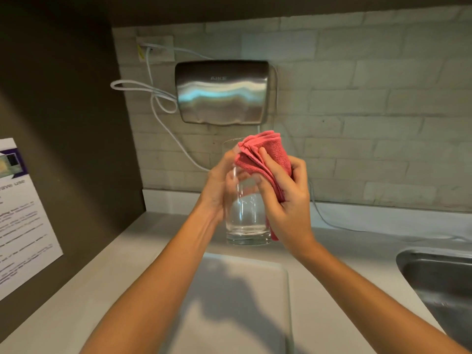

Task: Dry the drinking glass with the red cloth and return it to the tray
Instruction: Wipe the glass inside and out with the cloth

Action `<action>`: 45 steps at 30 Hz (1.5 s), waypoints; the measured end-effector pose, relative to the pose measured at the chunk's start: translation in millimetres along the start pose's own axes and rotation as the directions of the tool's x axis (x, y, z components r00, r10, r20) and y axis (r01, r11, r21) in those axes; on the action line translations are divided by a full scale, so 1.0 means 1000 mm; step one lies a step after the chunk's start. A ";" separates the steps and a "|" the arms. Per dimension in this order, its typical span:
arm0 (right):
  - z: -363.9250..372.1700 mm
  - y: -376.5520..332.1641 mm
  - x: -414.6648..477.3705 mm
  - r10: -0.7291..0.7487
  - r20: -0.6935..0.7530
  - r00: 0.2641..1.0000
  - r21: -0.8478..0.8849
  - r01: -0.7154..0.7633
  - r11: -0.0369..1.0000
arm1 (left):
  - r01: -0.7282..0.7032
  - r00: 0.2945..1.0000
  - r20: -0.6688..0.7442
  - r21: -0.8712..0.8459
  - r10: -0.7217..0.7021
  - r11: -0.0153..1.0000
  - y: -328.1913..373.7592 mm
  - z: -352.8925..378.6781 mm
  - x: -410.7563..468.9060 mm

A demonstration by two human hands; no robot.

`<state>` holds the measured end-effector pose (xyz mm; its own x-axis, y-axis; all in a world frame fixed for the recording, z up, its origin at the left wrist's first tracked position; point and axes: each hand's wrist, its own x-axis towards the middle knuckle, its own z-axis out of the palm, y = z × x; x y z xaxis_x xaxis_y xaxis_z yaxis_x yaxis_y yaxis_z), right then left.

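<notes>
Clearly, the left hand (pixel 217 185) held the drinking glass (pixel 245 200) upright in the air above the tray (pixel 255 290), its grip wrapped around the glass's upper half. The right hand (pixel 286 198) had its grip clenched on the bunched red cloth (pixel 265 154), pressing it against the glass's right side and rim. The tray lay on the table (pixel 115 277), beside a metal sink (pixel 439 277).

Pale counter (pixel 107 290); grey tray (pixel 255 315) atop
</notes>
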<state>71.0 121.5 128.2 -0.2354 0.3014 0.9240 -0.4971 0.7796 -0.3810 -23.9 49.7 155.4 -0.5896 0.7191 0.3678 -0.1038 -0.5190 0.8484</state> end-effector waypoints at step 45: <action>-0.016 0.032 -0.021 -0.281 0.624 0.730 -0.153 0.466 0.871 | 0.181 0.970 -0.166 0.011 -0.177 0.983 -0.020 -0.028 0.007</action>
<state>73.8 149.0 96.8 -0.5528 -0.3414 0.7601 -0.4149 0.9039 0.1042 -48.5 52.0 130.7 -0.6865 0.7129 0.1433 -0.2005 -0.3751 0.9051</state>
